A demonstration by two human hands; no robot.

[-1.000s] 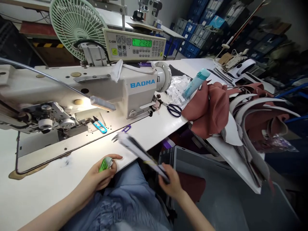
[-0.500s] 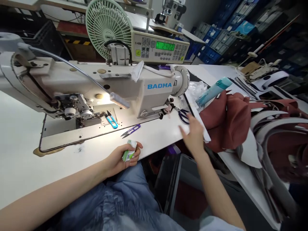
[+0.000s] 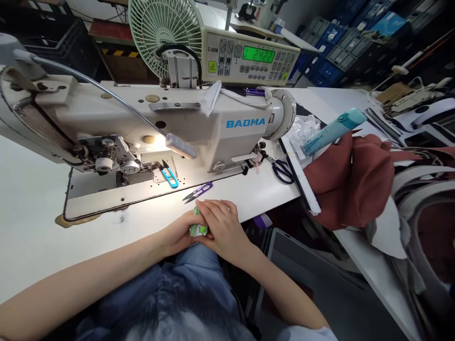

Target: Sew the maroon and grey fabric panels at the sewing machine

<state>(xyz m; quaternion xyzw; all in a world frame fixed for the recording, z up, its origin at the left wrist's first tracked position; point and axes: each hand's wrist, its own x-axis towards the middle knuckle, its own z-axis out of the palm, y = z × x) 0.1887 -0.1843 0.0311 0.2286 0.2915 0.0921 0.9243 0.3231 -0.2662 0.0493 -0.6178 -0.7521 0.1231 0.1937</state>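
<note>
A small green-and-white packet (image 3: pixel 199 230) is held at the table's front edge, above my lap. My left hand (image 3: pixel 180 233) is closed around its left side. My right hand (image 3: pixel 227 231) curls over it from the right, fingers bent and touching the packet and my left fingers. Much of the packet is hidden by both hands. Just behind them lie purple thread snips (image 3: pixel 199 192) on the white tabletop (image 3: pixel 142 220). Blue thread snips (image 3: pixel 169 175) rest on the bed of the sewing machine (image 3: pixel 241 144) under its lamp.
Dark-handled scissors (image 3: pixel 283 171) lie right of the machine. Beyond them are a turquoise bottle (image 3: pixel 336 130), clear plastic (image 3: pixel 302 132) and reddish-brown material (image 3: pixel 366 175). A control panel (image 3: pixel 249 57) and a fan (image 3: pixel 165 31) stand behind the machine. A grey bin (image 3: pixel 320 274) sits below right.
My right hand has moved left from beside the dark-handled scissors to the packet and closed over it. My left hand has kept hold of the packet. The view has shifted slightly.
</note>
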